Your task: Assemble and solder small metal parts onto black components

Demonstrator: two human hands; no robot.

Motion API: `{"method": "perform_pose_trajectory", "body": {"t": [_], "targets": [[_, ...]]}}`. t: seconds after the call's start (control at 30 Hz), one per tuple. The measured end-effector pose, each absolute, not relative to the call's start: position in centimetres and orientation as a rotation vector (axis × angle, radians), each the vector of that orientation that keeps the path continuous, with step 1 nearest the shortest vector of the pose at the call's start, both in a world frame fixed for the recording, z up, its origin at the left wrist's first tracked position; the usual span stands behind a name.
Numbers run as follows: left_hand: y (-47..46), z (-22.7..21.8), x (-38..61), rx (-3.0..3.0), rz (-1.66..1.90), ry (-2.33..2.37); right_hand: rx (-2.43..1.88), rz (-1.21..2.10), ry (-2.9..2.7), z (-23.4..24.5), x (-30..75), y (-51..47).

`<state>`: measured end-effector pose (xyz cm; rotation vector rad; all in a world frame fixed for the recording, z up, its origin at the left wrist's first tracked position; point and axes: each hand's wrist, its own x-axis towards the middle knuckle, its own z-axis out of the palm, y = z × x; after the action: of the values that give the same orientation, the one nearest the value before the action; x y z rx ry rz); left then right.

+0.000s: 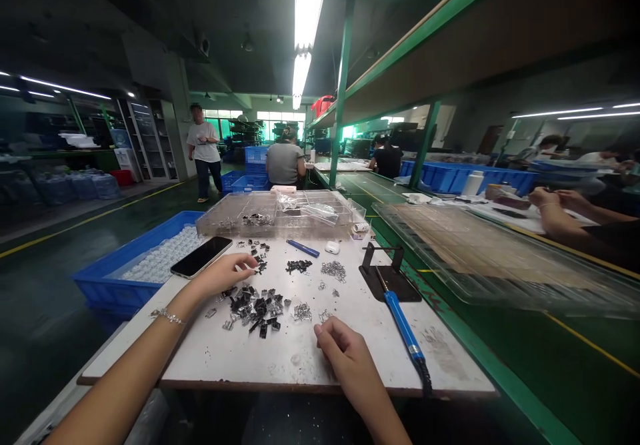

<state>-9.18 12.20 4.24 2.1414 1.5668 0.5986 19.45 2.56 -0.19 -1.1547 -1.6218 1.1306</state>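
My left hand (231,273) reaches over the white table, thumb and fingers curved and apart, beside a scattered line of small black parts (261,258). Below it lies a heap of black and clear plastic pieces (260,305). My right hand (345,352) is closed in a pinch near the table's front; whatever its fingertips hold is hidden or too small to name. Just beyond those fingertips is a small pile of metal pieces (302,311). Farther back are a pile of small black pieces (299,266) and a larger pile of metal pieces (333,271).
A soldering iron (400,322) rests on its black stand (387,284) at right. A phone (200,256), blue tool (303,248) and white case (332,248) lie behind the piles. A clear compartment box (235,213) stands at the back, a blue crate (107,287) at left.
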Motion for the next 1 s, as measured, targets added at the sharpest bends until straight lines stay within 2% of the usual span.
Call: {"method": "perform_pose_trajectory", "body": {"t": [0.33,0.57,0.87,1.0], "targets": [[8.4,4.6,-2.7,2.581,0.463,1.270,-1.199,1.099,-1.643,0.2,19.3,2.3],[9.2,3.3,0.0,2.709,0.439,1.301,-1.173,1.095,-1.639,0.0,19.3,2.4],[5.4,6.3,0.7,2.360,0.672,1.321,-1.045,0.994,-1.421,-1.3,18.9,2.8],[3.8,5.2,1.3,1.920,0.725,1.179,-0.961,1.137,-1.410,-1.4,19.3,2.9]]}}
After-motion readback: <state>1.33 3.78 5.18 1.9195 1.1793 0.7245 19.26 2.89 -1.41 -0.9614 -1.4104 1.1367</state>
